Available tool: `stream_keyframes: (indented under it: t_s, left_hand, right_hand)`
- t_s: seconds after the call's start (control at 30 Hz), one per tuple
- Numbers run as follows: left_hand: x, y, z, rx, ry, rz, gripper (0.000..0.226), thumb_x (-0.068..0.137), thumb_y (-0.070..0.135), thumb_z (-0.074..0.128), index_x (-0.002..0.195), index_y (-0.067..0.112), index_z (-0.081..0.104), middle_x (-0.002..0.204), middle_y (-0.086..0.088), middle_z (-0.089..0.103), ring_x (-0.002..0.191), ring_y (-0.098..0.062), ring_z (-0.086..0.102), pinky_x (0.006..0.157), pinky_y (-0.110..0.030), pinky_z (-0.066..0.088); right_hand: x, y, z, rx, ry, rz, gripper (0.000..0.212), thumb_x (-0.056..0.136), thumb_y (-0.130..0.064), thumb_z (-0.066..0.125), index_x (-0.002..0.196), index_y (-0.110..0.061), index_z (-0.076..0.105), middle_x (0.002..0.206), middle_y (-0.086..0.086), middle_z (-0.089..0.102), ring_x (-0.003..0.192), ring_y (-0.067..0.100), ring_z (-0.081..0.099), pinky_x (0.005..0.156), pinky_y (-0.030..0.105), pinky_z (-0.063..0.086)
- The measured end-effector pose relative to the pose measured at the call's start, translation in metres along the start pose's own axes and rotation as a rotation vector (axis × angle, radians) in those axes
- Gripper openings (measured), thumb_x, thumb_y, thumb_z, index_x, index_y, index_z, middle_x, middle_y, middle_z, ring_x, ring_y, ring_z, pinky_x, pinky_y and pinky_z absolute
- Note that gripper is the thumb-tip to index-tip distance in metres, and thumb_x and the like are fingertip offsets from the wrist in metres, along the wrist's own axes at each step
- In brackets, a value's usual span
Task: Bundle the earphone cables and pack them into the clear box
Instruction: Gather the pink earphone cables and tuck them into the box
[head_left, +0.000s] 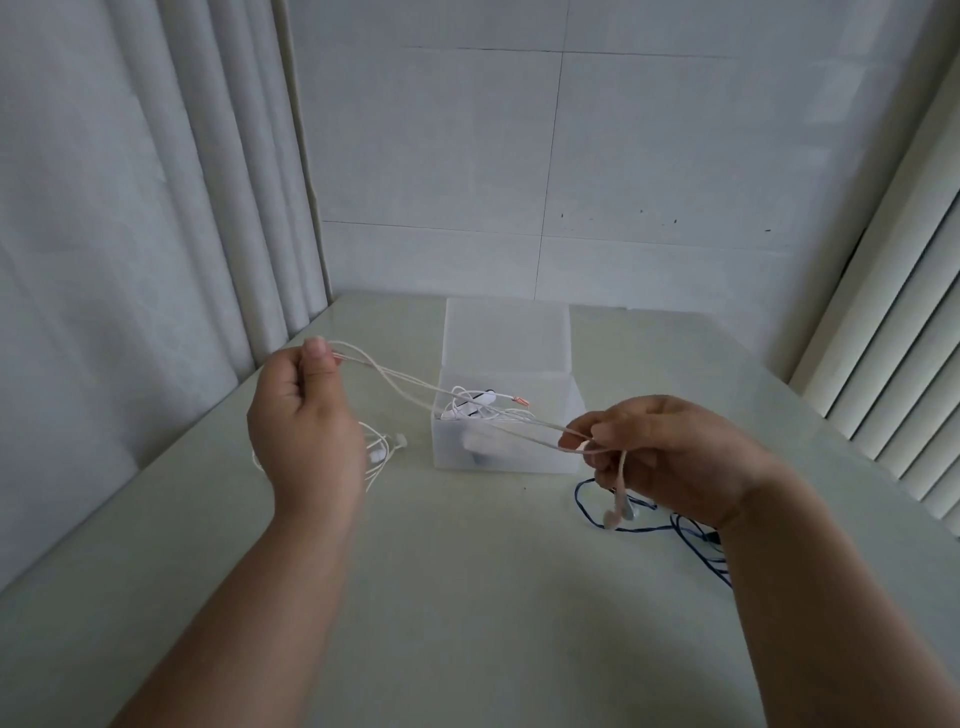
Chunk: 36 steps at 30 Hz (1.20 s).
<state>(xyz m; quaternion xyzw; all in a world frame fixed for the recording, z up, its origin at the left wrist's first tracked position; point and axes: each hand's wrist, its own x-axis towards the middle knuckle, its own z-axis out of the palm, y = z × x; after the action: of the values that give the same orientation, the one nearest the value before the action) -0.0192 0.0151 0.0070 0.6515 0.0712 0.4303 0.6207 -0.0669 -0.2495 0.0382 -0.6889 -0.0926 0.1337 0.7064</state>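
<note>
Head view: left hand (306, 415) and right hand (670, 457) are raised over the surface (467, 597), fingers of both pinching a pink cable (405, 378) stretched between them. Its earbuds (618, 512) dangle below right hand. Blue cable (578, 496) on surface by right wrist, white cable (382, 452) behind left hand. Box (550, 457) beyond, open, white earphones (470, 408) inside.

We are finding no readable text, label, brand, number or sign anywhere: we are seeing nothing printed on the clear box (506, 364), the cables or the wall.
</note>
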Motion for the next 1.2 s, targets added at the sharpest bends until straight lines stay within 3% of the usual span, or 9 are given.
stream_keyframes:
  t_s: [0.07, 0.13, 0.23, 0.43, 0.6, 0.87, 0.97, 1.1, 1.2]
  left_hand:
    - [0.000, 0.000, 0.001, -0.001, 0.004, 0.002, 0.031, 0.096, 0.043, 0.044, 0.070, 0.031, 0.054, 0.062, 0.008, 0.051, 0.061, -0.017, 0.046, 0.061, -0.034, 0.041]
    - [0.002, -0.001, 0.001, 0.002, 0.012, -0.003, 0.031, 0.095, 0.045, 0.043, 0.070, 0.031, 0.054, 0.064, 0.009, 0.052, 0.062, -0.017, 0.048, 0.062, -0.036, 0.043]
    - [0.002, -0.002, 0.000, 0.007, 0.021, -0.007, 0.033, 0.094, 0.048, 0.043, 0.070, 0.030, 0.055, 0.064, 0.009, 0.052, 0.062, -0.019, 0.048, 0.063, -0.039, 0.045]
    - [0.003, 0.001, -0.001, -0.006, 0.039, -0.007, 0.032, 0.094, 0.049, 0.043, 0.071, 0.031, 0.056, 0.061, 0.008, 0.050, 0.061, -0.019, 0.046, 0.061, -0.040, 0.045]
    - [0.001, 0.003, -0.001, -0.014, 0.036, 0.013, 0.030, 0.095, 0.047, 0.042, 0.074, 0.033, 0.058, 0.062, 0.009, 0.051, 0.061, -0.018, 0.046, 0.061, -0.038, 0.043]
    - [-0.006, 0.013, -0.003, 0.038, -0.003, 0.084, 0.019, 0.099, 0.027, 0.045, 0.089, 0.026, 0.060, 0.069, 0.010, 0.056, 0.063, 0.000, 0.054, 0.063, -0.021, 0.042]
    - [-0.005, 0.012, -0.004, 0.065, -0.010, 0.094, 0.019, 0.100, 0.029, 0.045, 0.092, 0.027, 0.062, 0.067, 0.011, 0.055, 0.063, 0.001, 0.052, 0.062, -0.013, 0.038]
    - [-0.003, 0.012, -0.005, 0.144, -0.031, 0.076, 0.035, 0.097, 0.038, 0.044, 0.079, 0.014, 0.060, 0.062, 0.001, 0.054, 0.065, -0.021, 0.053, 0.064, -0.035, 0.043]
    - [-0.007, 0.015, -0.004, 0.317, -0.088, 0.061, 0.053, 0.097, 0.048, 0.034, 0.071, 0.011, 0.062, 0.061, 0.002, 0.059, 0.067, -0.028, 0.055, 0.062, -0.037, 0.042]
  right_hand:
    - [0.000, 0.001, -0.004, 0.014, 0.006, 0.023, 0.019, 0.064, -0.012, 0.066, 0.073, 0.002, 0.074, 0.079, 0.023, 0.056, 0.059, 0.026, 0.051, 0.053, 0.031, 0.048]
    - [0.000, 0.000, -0.002, 0.068, -0.058, 0.021, 0.003, 0.063, -0.004, 0.062, 0.063, -0.002, 0.065, 0.087, 0.027, 0.055, 0.053, 0.025, 0.052, 0.052, 0.033, 0.049]
    - [0.002, 0.002, -0.005, 0.147, -0.070, 0.050, 0.024, 0.061, 0.015, 0.050, 0.070, -0.007, 0.048, 0.095, 0.025, 0.064, 0.055, 0.023, 0.052, 0.053, 0.032, 0.051]
    - [0.006, 0.007, -0.009, -0.117, 0.018, 0.069, 0.043, 0.073, 0.024, 0.059, 0.104, -0.005, 0.062, 0.091, 0.018, 0.068, 0.067, 0.016, 0.065, 0.061, 0.027, 0.050]
    - [0.009, 0.008, -0.005, -0.516, 0.210, 0.099, 0.018, 0.093, -0.002, 0.057, 0.091, -0.011, 0.072, 0.072, 0.003, 0.069, 0.054, 0.016, 0.057, 0.047, 0.028, 0.045]
    - [0.005, 0.000, 0.001, -0.495, 0.325, 0.099, 0.031, 0.097, -0.036, 0.053, 0.082, -0.014, 0.069, 0.053, -0.007, 0.036, 0.044, 0.011, 0.028, 0.041, 0.020, 0.024]
    - [0.001, -0.003, -0.002, -0.449, 0.285, 0.103, 0.023, 0.095, -0.026, 0.057, 0.084, -0.013, 0.073, 0.054, -0.001, 0.039, 0.047, 0.014, 0.034, 0.043, 0.022, 0.027]
    - [0.004, -0.003, -0.004, -0.301, 0.445, 0.047, 0.026, 0.097, -0.017, 0.054, 0.077, -0.008, 0.068, 0.055, 0.004, 0.042, 0.043, 0.017, 0.039, 0.043, 0.023, 0.027]
    - [0.005, -0.004, -0.006, -0.236, 0.596, -0.021, 0.026, 0.097, -0.017, 0.054, 0.077, -0.006, 0.066, 0.057, 0.005, 0.044, 0.041, 0.018, 0.043, 0.039, 0.022, 0.032]
